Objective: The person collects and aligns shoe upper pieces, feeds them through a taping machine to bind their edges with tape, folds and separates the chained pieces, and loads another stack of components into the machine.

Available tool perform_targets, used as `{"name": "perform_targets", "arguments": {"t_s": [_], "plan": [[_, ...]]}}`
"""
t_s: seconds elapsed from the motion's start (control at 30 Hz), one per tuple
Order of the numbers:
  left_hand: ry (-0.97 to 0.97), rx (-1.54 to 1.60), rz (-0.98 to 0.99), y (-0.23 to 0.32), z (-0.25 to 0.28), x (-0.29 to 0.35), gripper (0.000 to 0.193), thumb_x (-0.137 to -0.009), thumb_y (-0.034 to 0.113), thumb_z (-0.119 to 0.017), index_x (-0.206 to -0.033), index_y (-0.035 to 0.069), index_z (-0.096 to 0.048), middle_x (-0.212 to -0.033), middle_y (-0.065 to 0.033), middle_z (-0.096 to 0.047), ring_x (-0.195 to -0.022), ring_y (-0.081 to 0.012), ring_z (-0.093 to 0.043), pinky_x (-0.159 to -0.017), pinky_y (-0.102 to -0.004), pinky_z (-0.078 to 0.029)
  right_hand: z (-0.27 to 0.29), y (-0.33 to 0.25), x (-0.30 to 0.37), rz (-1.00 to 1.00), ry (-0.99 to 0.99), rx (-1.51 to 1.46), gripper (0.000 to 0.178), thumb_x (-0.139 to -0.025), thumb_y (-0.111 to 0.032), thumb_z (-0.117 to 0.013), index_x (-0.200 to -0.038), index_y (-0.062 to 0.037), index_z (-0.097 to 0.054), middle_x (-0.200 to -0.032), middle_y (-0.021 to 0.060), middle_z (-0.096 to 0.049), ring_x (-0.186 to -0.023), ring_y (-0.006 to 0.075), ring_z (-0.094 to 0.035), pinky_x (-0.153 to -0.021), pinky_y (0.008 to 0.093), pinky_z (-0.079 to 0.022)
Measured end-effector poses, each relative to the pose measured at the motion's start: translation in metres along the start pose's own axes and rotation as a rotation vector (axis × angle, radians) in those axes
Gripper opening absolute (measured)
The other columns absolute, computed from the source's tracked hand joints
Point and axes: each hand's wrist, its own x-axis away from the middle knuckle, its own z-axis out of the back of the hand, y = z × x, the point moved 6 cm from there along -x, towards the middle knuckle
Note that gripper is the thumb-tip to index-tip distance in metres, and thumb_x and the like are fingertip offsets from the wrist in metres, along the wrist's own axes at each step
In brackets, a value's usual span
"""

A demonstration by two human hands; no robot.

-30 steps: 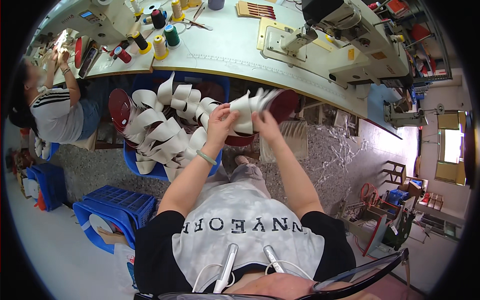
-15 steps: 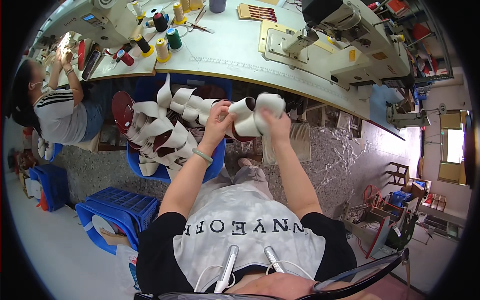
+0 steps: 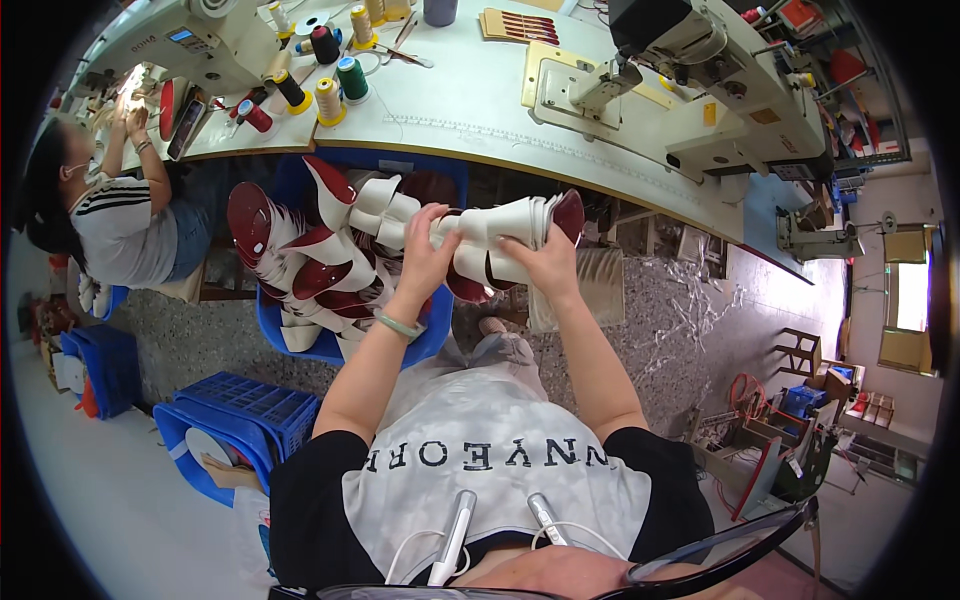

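In front of me, over the right edge of the blue bin [image 3: 425,338], is a nested stack of white curved shoe uppers [image 3: 487,226] with glossy dark red faces. My left hand [image 3: 428,252] is closed around the stack's left end, its fingers on top and thumb on the near side. My right hand [image 3: 545,262] grips the right part from the near side, thumb across the white surface. Beyond that hand a dark red end sticks out at the right. Many similar uppers [image 3: 305,255], white and dark red, lie heaped in the bin.
Ahead runs a white worktable [image 3: 450,100] with thread spools [image 3: 328,100], scissors [image 3: 405,58] and a sewing machine [image 3: 690,90]. At far left a co-worker [image 3: 120,215] sits at another machine. Blue crates [image 3: 240,420] stand at lower left; a ridged pale panel [image 3: 590,290] lies at right.
My right hand has come down from the blurred right end to the near side of the stack, whose dark red end now shows. In the bin, several uppers have shifted, exposing more red.
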Motion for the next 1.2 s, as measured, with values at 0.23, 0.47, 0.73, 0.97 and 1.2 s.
{"name": "perform_targets", "arguments": {"t_s": [0.23, 0.47, 0.73, 0.97, 1.2], "plan": [[-0.066, -0.372, -0.379, 0.005, -0.005, 0.0, 0.021, -0.086, 0.021, -0.069, -0.097, 0.004, -0.068, -0.119, -0.0076, -0.058, -0.121, -0.0263, -0.046, -0.104, -0.0392, -0.033, 0.011, 0.036, -0.018, -0.165, 0.248, -0.134, 0.048, -0.07, -0.029, -0.082, -0.102, 0.0019, -0.064, -0.096, 0.0127, -0.069, -0.086, 0.0189, -0.066, -0.078, 0.0331, -0.051], [0.101, -0.483, -0.416, 0.012, -0.014, 0.008, 0.02, -0.086, 0.023, -0.07, -0.094, 0.005, -0.07, -0.117, -0.0067, -0.058, -0.115, -0.0246, -0.048, -0.101, -0.0361, -0.036, -0.015, 0.02, -0.018, -0.128, -0.106, -0.058, 0.061, -0.077, -0.044, -0.075, -0.107, 0.0068, -0.056, -0.102, 0.0192, -0.064, -0.096, 0.0268, -0.063, -0.085, 0.0356, -0.048], [0.138, -0.904, -0.512, 0.024, 0.007, 0.012, 0.028, -0.083, 0.022, -0.07, -0.101, 0.002, -0.063, -0.121, -0.012, -0.053, -0.114, -0.0291, -0.046, -0.101, -0.0393, -0.035, -0.006, -0.01, -0.006, 0.055, -0.002, 0.044, 0.056, -0.063, -0.033, -0.084, -0.099, 0.0025, -0.062, -0.092, 0.0149, -0.068, -0.085, 0.0253, -0.067, -0.08, 0.0349, -0.051], [-0.043, -0.416, -0.299, 0.011, -0.011, 0.012, 0.025, -0.082, 0.023, -0.072, -0.093, 0.002, -0.064, -0.108, -0.0082, -0.055, -0.109, -0.0246, -0.047, -0.094, -0.035, -0.037, 0.01, 0.005, 0.002, -0.069, 0.089, -0.107, 0.051, -0.069, -0.024, -0.083, -0.111, -0.002, -0.062, -0.1, 0.007, -0.068, -0.088, 0.0173, -0.065, -0.08, 0.0316, -0.051], [0.202, -0.597, -0.405, 0.023, -0.018, 0.026, 0.022, -0.079, 0.024, -0.074, -0.087, 0.004, -0.067, -0.102, -0.007, -0.057, -0.105, -0.0257, -0.045, -0.094, -0.0347, -0.035, 0.024, 0.018, 0.005, -0.209, 0.1, -0.167, 0.052, -0.082, -0.037, -0.073, -0.109, 0.0053, -0.059, -0.102, 0.0115, -0.065, -0.093, 0.0192, -0.062, -0.08, 0.0323, -0.049]]}}
